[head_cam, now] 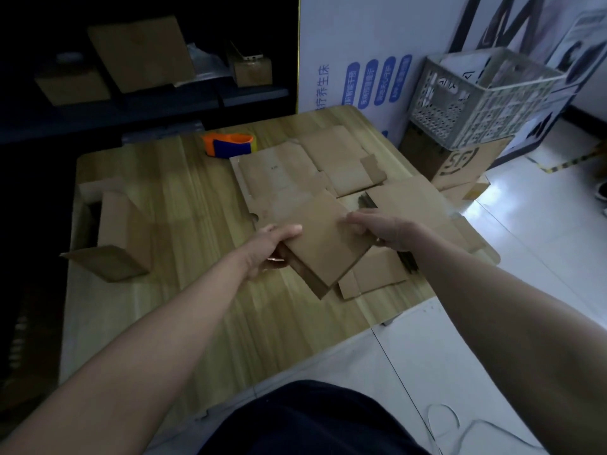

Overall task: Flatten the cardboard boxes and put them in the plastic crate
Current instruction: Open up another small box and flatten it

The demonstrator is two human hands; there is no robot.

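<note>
A flattened brown cardboard box (323,239) is held just above the wooden table (170,205). My left hand (272,246) grips its left edge, thumb on top and fingers underneath. My right hand (377,229) holds its right edge with curled fingers. Beneath and behind it lie several flattened cardboard sheets (295,172) spread over the right half of the table. An unflattened open box (111,234) stands at the table's left edge. The grey plastic crate (473,96) sits on a cardboard carton (460,159) at the far right, off the table.
An orange and blue tape dispenser (230,144) lies at the back of the table. Dark shelves at the back hold several boxes (141,52). A white printed board (361,60) leans behind the table. White tiled floor (525,224) lies to the right.
</note>
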